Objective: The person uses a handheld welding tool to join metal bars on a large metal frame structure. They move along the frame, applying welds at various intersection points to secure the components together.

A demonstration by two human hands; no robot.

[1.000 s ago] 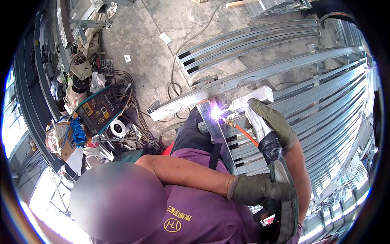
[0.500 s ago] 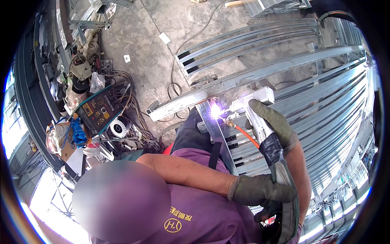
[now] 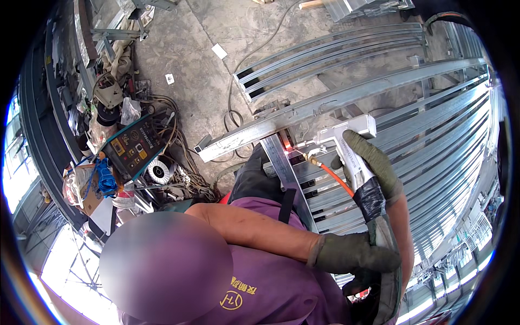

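My right hand (image 3: 375, 168), in a dark green work glove, is wrapped round the grip of a white handheld welding gun (image 3: 346, 131). The gun's nozzle points left at the joint between a steel crossbar (image 3: 290, 173) and a long square steel tube (image 3: 325, 105). A small red-orange glow (image 3: 288, 147) shows at that joint. An orange hose (image 3: 336, 179) runs from the gun's front toward the black-taped grip end. My left hand (image 3: 357, 253), gloved alike, crosses my body and closes round the thick sheathed cable (image 3: 389, 246) below the grip.
A ribbed galvanised frame (image 3: 411, 179) spreads to the right, with another slatted metal frame (image 3: 336, 57) beyond the tube. On the left stand a dark control box (image 3: 132, 149), a white wire spool (image 3: 158, 171) and tangled cables (image 3: 173, 124). A hose (image 3: 254, 51) lies on the concrete floor.
The bright white-violet arc with sparks has shrunk to a small red glow. The welding gun and my right hand have shifted slightly right; my left hand moved slightly right too.
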